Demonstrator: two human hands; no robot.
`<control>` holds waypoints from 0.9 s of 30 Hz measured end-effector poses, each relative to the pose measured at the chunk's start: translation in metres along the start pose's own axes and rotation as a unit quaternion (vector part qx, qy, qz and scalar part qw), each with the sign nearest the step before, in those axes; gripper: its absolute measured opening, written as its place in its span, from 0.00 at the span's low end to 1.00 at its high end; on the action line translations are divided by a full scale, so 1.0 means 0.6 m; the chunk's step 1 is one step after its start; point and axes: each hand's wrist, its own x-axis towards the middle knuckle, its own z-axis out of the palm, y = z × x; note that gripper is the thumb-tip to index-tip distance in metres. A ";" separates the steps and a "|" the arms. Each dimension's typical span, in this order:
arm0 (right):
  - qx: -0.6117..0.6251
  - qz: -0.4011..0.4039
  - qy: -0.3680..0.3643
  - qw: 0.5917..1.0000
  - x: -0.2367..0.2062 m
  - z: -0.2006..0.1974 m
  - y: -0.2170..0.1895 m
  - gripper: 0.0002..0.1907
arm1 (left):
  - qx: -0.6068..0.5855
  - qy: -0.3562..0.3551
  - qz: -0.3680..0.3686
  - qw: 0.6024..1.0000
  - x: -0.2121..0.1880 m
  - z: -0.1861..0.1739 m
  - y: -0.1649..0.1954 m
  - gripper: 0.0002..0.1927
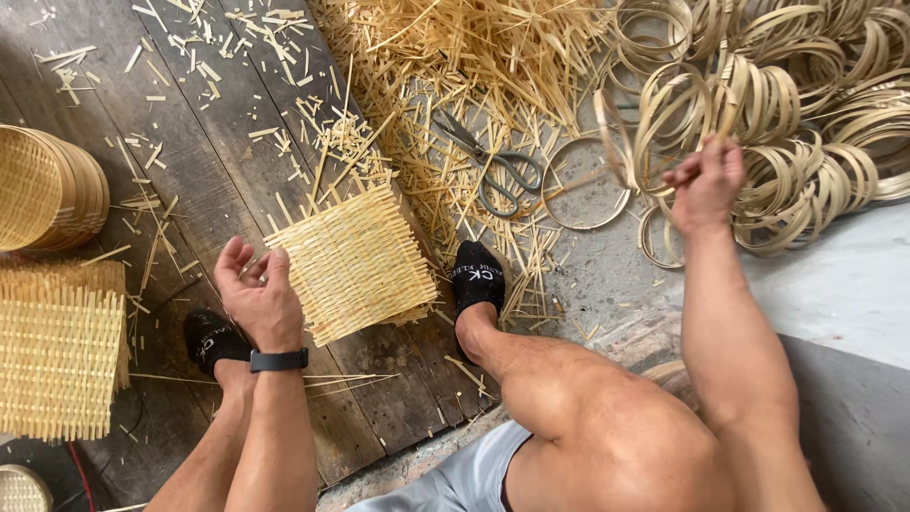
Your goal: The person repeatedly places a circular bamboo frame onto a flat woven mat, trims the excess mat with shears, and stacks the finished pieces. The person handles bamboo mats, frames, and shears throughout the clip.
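A square woven bamboo mat (354, 261) lies on the dark wooden boards (218, 161) between my feet. My left hand (254, 294) hovers at its left edge, fingers curled and apart, holding nothing. My right hand (706, 182) is raised at the right, pinched on a thin bamboo ring (621, 152) that it lifts out of the pile of bamboo hoops (806, 123). A pair of grey scissors (493, 163) lies among loose bamboo strips (455, 66) beyond the mat.
Stacked woven baskets (43, 190) stand at the far left, with a pile of woven mats (57, 356) below them. Bamboo offcuts litter the boards. A loose ring (586, 190) lies on the concrete floor (844, 284) at right.
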 end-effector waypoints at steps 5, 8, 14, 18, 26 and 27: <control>0.056 0.020 0.092 0.994 0.027 -0.026 -0.079 0.09 | -0.004 -0.045 0.014 0.999 -0.020 0.037 0.047 0.24; 0.031 -0.035 0.067 0.997 0.007 -0.010 -0.131 0.08 | -0.001 -0.065 0.042 0.997 -0.031 0.047 0.069 0.21; -0.221 -0.114 -0.169 0.954 -0.115 0.133 -0.233 0.07 | -0.010 -0.206 0.080 0.975 -0.076 0.114 0.132 0.12; -0.306 -0.302 -0.374 0.822 -0.226 0.289 -0.279 0.04 | -0.201 -0.335 0.026 0.920 -0.129 0.223 0.204 0.20; -0.365 -0.689 -0.335 0.529 -0.313 0.494 -0.401 0.20 | -0.465 -0.325 -0.172 0.805 -0.083 0.146 0.272 0.20; -0.352 -0.673 -0.369 0.537 -0.314 0.511 -0.400 0.18 | -0.453 -0.335 -0.169 0.808 -0.080 0.131 0.271 0.20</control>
